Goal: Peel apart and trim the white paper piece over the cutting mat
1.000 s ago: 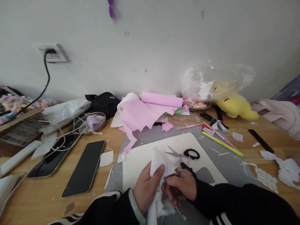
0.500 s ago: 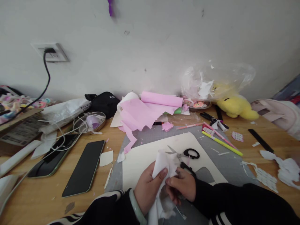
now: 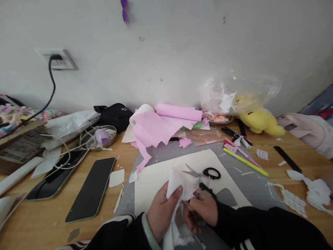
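Note:
My left hand (image 3: 162,208) grips a folded piece of thin white paper (image 3: 175,184), thumb laid along its front. The paper's lower end hangs down crumpled toward the bottom edge. My right hand (image 3: 201,210) pinches the paper's right side, its fingers curled and partly hidden behind the sheet. Just beyond the hands, black-handled scissors (image 3: 205,173) lie with parted blades on a cream sheet of card (image 3: 156,173). Under the card is a grey cutting mat (image 3: 166,152).
Pink crepe paper (image 3: 156,125) and its roll lie at the back. Two phones (image 3: 92,189) and a bowl (image 3: 113,133) are on the left. Pens (image 3: 246,161), a yellow plush toy (image 3: 262,121) and white scraps (image 3: 318,189) are on the right.
My hands stay close together on the white paper, with only a slight shift. The view has moved a little; the scissors lie where they were.

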`<action>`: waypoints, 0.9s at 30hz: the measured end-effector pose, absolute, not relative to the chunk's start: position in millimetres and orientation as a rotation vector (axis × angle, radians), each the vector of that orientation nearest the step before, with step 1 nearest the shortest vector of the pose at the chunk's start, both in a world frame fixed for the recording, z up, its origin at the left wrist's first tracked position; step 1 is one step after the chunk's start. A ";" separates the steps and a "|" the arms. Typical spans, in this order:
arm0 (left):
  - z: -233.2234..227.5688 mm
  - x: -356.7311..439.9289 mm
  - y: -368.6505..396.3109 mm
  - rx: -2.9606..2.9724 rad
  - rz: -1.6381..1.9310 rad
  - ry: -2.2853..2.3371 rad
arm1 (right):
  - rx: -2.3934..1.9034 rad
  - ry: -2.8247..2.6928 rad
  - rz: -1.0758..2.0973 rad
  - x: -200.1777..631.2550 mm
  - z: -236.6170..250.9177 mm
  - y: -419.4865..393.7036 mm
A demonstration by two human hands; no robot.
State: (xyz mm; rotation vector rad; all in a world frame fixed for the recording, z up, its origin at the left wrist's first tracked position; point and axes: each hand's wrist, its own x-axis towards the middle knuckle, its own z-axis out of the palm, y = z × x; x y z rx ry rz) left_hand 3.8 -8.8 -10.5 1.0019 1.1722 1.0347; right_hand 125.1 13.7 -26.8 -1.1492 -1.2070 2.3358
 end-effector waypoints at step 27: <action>-8.7 9.9 -11.8 0.894 1.104 1.148 | -1.319 -1.124 2.182 120.0 -22.5 11.8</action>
